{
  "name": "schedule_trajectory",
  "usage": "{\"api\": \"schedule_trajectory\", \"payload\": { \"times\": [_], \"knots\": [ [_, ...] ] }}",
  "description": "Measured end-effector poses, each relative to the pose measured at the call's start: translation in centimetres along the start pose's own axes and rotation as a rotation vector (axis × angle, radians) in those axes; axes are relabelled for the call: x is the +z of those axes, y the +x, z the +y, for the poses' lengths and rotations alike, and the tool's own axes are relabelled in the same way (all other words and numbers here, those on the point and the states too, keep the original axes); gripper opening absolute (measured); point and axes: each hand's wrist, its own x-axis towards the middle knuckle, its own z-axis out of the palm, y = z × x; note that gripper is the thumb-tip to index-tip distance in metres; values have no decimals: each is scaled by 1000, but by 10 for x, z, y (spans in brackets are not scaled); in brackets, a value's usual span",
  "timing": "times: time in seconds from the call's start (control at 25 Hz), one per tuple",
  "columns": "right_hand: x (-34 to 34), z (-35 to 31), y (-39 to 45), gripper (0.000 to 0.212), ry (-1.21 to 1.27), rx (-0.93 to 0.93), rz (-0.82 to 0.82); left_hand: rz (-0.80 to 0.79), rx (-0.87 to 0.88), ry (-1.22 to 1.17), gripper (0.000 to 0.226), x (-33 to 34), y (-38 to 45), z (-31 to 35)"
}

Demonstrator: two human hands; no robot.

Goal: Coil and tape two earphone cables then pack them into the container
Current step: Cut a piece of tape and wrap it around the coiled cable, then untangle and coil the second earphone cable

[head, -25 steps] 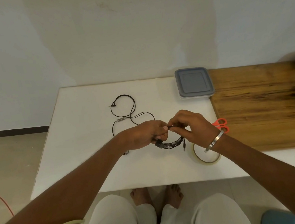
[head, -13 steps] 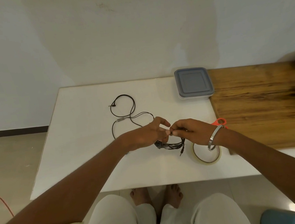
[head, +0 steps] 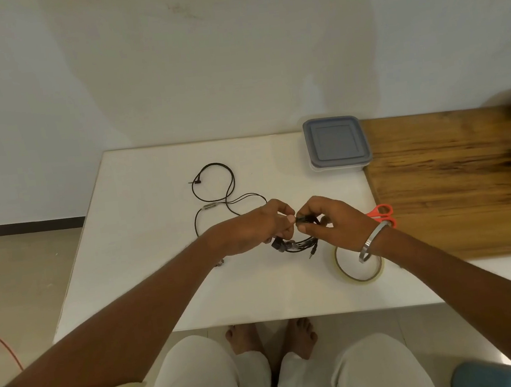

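Two hands meet just in front of the loose black earphone cable [head: 216, 197] sprawled on the white table [head: 148, 269]. Left hand [head: 252, 228] and right hand [head: 331, 223] both pinch the top of a coiled black earphone bundle [head: 298, 244], which hangs between them. It looks light, limp and springy, so gripping across all loops should stop unwinding. Beside the right wrist lies a clear tape roll [head: 359, 265]; the grey-lidded plastic container [head: 336, 142] sits farther back.

container [head: 336, 143] behind tape roll [head: 359, 264]; scissors [head: 381, 214] between.
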Motion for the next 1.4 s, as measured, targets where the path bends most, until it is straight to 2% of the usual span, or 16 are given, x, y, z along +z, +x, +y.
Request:
{"api": "schedule_trajectory", "payload": {
  "times": [0.08, 0.2, 0.36, 0.52, 0.6, 0.72, 0.8, 0.92, 0.96, 1.12, 1.28, 1.4],
  "knots": [
    [1, -1, -1, 8, -44, -66, 60, -18, -15, -71, 9, -2, 4, -4],
    [1, -5, -4, 6, -107, -113, 122, -82, -11, -170, 13, 0, 4, -2],
    [3, -5, -8, 9, -247, -142, 185, -144, -8, -244, 29, 3, 2, 3],
    [7, -5, -11, 27, -248, -89, 225, -165, -1, -241, 34, 2, 2, 4],
    [8, -5, -10, 32, -210, -57, 242, -144, -9, -235, 29, 2, 4, 1],
    [6, -1, -6, 18, -214, -26, 225, -67, -30, -100, 17, -1, 6, -7],
    [6, 4, -1, 17, -100, 38, 156, -15, -29, 40, 11, -1, 5, -10],
    [5, 4, 5, 5, 156, 147, 69, 21, -41, 91, 16, 0, 3, -6],
    [5, 3, 6, 9, 221, 157, 62, 31, -50, 98, 18, 1, 2, -5],
    [0, 2, 9, 8, 288, 163, 57, 83, -85, 38, 23, 3, 5, -5],
    [4, 3, 21, 9, 174, 218, 125, 119, -118, -77, 31, 6, 18, -14],
    [2, 8, 37, 10, 105, 333, 125, 290, -67, -191, 31, 2, 24, -22]
  ]
}}
